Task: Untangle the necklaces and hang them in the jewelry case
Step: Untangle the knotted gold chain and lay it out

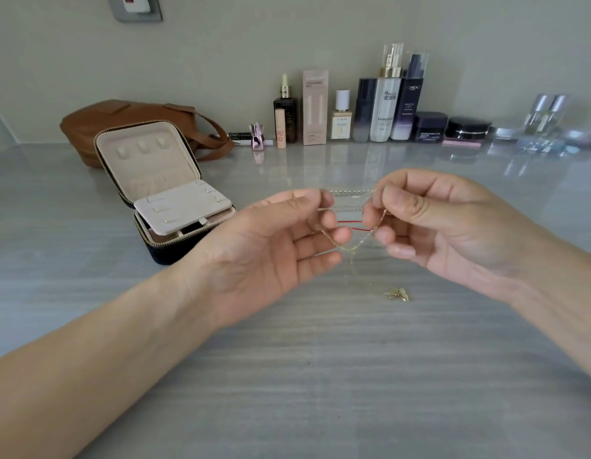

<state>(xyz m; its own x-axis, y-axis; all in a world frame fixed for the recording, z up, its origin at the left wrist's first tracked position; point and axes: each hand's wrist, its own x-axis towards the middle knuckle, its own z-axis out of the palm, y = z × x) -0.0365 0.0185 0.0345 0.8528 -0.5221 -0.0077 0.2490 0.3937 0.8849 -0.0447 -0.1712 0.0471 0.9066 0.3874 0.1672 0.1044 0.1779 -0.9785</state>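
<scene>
A: Fig. 1. Necklaces (pixel 348 208), where?
B: Held in air btw. both hands, above table (pixel 287 376): silver chain (pixel 350 192) top, red cord (pixel 348 222) mid, gold chain (pixel 348 248) sagging; pendant (pixel 397 293) low, table contact unclear.
A: Fingers?
B: Left hand (pixel 271 240) & right hand (pixel 436 220) both pinch strands w/ curled fingertips. Which strand each grips: can't tell; crossings hidden.
A: Case?
B: Jewelry case (pixel 161 180) open, left of hands, well apart. Brown bag (pixel 122 117) behind it, partly covered. Far-right bottles (pixel 546 117) blurred.
</scene>
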